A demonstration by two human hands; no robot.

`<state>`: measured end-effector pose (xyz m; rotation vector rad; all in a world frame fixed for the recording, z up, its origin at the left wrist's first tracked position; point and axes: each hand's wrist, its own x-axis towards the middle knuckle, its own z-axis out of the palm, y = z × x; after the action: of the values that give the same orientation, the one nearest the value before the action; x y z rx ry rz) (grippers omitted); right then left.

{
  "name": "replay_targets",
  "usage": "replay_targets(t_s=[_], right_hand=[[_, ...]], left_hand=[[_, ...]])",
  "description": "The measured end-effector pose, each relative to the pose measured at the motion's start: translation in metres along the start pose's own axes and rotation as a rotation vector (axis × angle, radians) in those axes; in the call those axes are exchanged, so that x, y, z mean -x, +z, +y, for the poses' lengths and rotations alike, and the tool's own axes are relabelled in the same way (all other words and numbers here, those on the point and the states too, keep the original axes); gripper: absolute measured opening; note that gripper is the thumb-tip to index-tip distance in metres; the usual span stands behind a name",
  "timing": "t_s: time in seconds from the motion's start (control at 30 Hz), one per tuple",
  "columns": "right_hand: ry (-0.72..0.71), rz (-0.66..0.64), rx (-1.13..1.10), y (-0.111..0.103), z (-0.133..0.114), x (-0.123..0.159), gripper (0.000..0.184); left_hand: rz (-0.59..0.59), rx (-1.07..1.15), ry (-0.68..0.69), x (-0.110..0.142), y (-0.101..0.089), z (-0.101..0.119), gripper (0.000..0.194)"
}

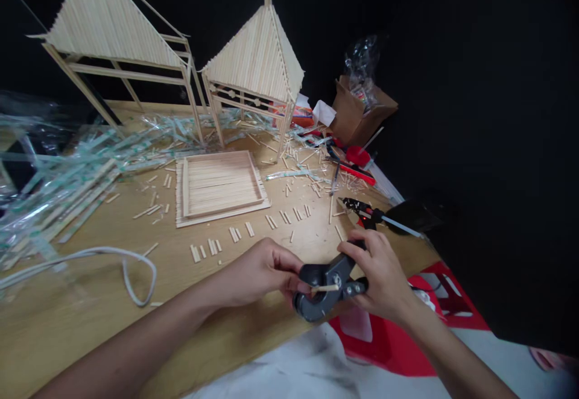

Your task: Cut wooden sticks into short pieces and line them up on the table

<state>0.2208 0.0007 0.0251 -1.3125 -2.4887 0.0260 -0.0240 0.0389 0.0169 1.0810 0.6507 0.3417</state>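
My right hand is wrapped round the handles of a dark grey hand cutter with thick curved jaws. Between the thumb and fingers of my left hand is a short thin wooden stick, lying across the cutter's jaws. Whether the blade touches it I cannot tell. Beyond my left hand, small cut stick pieces lie in little groups along the table. Behind them is a shallow tray-like panel built of sticks, with raised edges.
Two stick-built models with pitched roofs, a larger one and a smaller one, stand at the back. Plastic wrappers and a white cable lie left. Pliers, a cardboard box and a red stool are right.
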Motion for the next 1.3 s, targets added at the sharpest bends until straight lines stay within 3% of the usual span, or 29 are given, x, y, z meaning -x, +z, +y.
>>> replay_targets(t_s=[0.47, 0.97, 1.3], right_hand=[[0.0, -0.174, -0.108, 0.005, 0.006, 0.006, 0.033], [-0.049, -0.179, -0.072, 0.014, 0.015, 0.016, 0.016], [0.036, -0.33, -0.205, 0.019, 0.007, 0.039, 0.014]], left_hand=[[-0.12, 0.063, -0.016, -0.013, -0.003, -0.028, 0.012], [-0.254, 0.273, -0.104, -0.016, 0.007, -0.039, 0.01], [-0.269, 0.38, -0.219, -0.018, 0.022, -0.056, 0.008]])
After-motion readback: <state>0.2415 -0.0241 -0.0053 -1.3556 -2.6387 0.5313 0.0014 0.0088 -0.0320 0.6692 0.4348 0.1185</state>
